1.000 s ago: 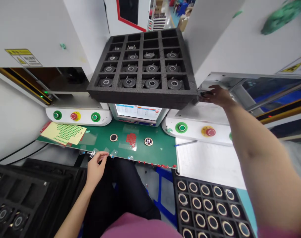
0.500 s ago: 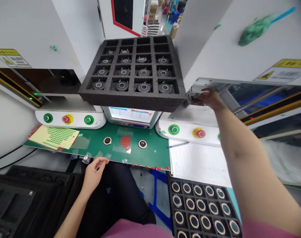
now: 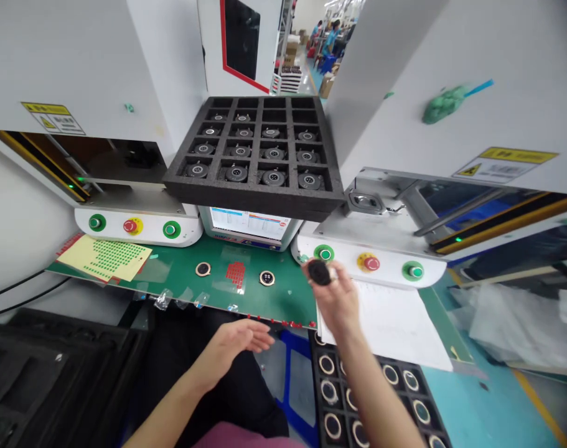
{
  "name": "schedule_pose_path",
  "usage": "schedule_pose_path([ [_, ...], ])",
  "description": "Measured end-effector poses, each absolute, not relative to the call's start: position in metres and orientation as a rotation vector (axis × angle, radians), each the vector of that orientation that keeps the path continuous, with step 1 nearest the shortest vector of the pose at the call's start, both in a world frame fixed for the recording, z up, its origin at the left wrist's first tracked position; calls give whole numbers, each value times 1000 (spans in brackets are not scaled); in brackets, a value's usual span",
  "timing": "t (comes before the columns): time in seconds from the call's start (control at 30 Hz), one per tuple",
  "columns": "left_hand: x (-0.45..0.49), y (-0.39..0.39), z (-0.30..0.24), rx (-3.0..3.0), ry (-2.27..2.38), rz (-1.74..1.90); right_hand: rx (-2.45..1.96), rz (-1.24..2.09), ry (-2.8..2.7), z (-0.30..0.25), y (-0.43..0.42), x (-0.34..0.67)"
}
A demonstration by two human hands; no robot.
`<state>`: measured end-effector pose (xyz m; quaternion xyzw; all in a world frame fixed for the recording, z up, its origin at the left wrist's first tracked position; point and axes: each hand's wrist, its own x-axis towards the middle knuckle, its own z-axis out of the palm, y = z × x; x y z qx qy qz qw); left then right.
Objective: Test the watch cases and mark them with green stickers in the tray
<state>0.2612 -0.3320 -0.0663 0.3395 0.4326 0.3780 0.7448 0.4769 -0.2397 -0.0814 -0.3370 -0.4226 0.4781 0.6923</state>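
My right hand (image 3: 340, 300) grips a round black watch body (image 3: 319, 272) above the front edge of the right machine's panel. Past that hand, a metal fixture (image 3: 365, 201) sits bare in the machine opening. My left hand (image 3: 241, 341) is held over my lap, its fingers stretched out and holding nothing. On the green mat (image 3: 283, 302) lie a gold-rimmed round watch part (image 3: 267, 278) and another gold-rimmed part (image 3: 203, 269). Between these two is a clear sheet with red stickers (image 3: 235, 274).
A black foam tray (image 3: 250, 196) of watch bodies rests above the screen (image 3: 248, 224). Below right, partly behind my forearm, another foam tray (image 3: 318, 389) holds gold-rimmed parts. Papers (image 3: 395, 323), a yellow sticker sheet (image 3: 103, 256) and button panels (image 3: 390, 258) surround the mat.
My right hand has come out of the right machine toward me, bringing the watch body. My left hand has moved right from the mat's edge, its fingers now extended. The view has shifted slightly.
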Motion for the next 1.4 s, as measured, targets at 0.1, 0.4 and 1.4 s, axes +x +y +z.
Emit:
schedule_pose_path([
  [0.1,284,-339,-52,495,696,894,-527,1172,-1058,-76,-300,427],
  [0.4,272,-380,-9,662,864,1264,-241,1338,-1204,-47,-357,394],
  [1.4,247,-417,35,2292,1294,1489,-373,1570,-1035,-14,-385,379],
])
